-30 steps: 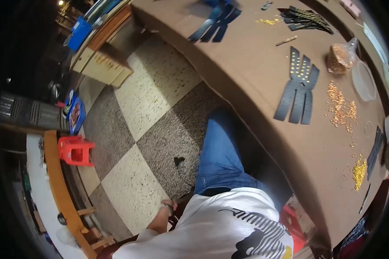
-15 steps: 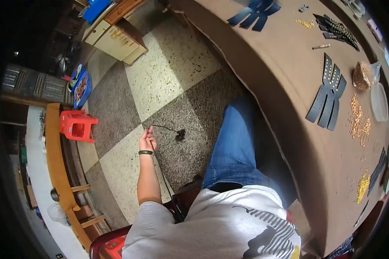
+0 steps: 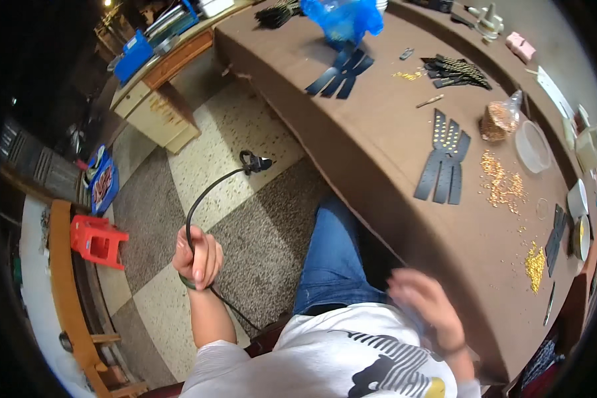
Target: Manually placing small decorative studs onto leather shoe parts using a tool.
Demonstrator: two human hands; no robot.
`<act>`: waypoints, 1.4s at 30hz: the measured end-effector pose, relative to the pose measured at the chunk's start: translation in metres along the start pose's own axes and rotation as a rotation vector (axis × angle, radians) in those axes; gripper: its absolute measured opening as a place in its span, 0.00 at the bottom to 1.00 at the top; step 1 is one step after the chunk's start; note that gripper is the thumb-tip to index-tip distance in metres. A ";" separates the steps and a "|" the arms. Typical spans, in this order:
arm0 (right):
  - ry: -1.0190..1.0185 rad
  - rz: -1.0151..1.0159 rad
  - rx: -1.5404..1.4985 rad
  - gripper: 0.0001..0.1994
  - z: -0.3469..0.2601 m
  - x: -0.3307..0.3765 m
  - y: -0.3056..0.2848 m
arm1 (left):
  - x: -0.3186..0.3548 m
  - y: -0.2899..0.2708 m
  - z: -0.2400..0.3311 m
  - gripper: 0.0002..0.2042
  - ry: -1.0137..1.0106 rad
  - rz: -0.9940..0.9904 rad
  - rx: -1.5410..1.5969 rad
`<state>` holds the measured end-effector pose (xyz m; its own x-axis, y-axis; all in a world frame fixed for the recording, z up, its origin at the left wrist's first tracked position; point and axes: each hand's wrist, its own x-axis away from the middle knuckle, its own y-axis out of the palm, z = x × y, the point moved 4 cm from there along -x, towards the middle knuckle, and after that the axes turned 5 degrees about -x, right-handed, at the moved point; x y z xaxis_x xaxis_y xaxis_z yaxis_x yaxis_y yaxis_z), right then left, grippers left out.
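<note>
My left hand (image 3: 199,255) is closed around a thin black cable (image 3: 204,192), raised above the floor at the left of my knees. The cable arcs up out of my fingers and ends in a black plug-like end (image 3: 255,162); its other part runs down past my wrist toward the chair. At the table's near edge, my right hand (image 3: 421,298) hovers in front of my shirt, smeared by motion. Nothing can be made out in it. Closest to it on the tabletop is a dark strapped piece (image 3: 444,162) with gold studs along its upper strips.
On the brown-covered table (image 3: 378,139) lie copper-coloured studs (image 3: 501,182), gold studs (image 3: 535,265), a bag of beads (image 3: 499,119) and a clear bowl (image 3: 532,147). A blue plastic bag (image 3: 345,20) sits at the far end. A red stool (image 3: 98,240) stands left on the checkered floor.
My left hand has risen with the cable, whose black end has swung up off the floor. My right hand has come into view by the table. The view has shifted toward the table.
</note>
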<state>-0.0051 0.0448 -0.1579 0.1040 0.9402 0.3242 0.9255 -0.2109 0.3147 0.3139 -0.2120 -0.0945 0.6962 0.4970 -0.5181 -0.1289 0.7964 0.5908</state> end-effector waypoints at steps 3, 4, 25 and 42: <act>0.279 -0.158 -0.429 0.39 0.042 -0.111 0.018 | -0.035 0.033 -0.017 0.16 -0.042 -0.318 0.138; 0.364 -0.179 -0.649 0.43 0.057 -0.139 0.021 | -0.043 0.044 -0.026 0.16 -0.038 -0.374 0.152; -0.329 -0.204 -0.541 0.27 -0.089 -0.103 0.005 | -0.142 0.012 -0.179 0.09 -0.126 0.081 -0.782; -0.334 0.184 -0.483 0.24 -0.118 -0.049 -0.015 | -0.174 0.052 -0.245 0.07 -0.193 0.214 -0.908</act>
<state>-0.0676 -0.0298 -0.0733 0.4277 0.8931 0.1393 0.6198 -0.4019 0.6741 0.0129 -0.1724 -0.1257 0.6884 0.6624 -0.2954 -0.7099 0.6989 -0.0870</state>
